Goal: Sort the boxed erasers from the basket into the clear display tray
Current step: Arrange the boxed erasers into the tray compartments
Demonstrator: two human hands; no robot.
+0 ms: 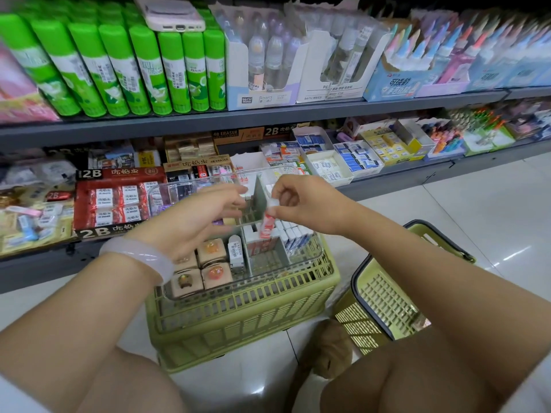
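Pinching a red-and-white boxed eraser (266,222) by its top end, the right hand (293,199) holds it upright over the clear display tray (320,257), at twelve o'clock from the green basket (238,317); the left hand (205,214) hovers with fingers relaxed, holding nothing.

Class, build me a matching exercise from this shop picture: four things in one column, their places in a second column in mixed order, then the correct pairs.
Things
1. phone
2. clear display tray
3. red-and-white boxed eraser
4. bangle

Places
A. pinched in the right hand
B. on the left wrist
C. on top of the green glue sticks
D. resting on the green basket

Pairs: 1-C, 2-D, 3-A, 4-B
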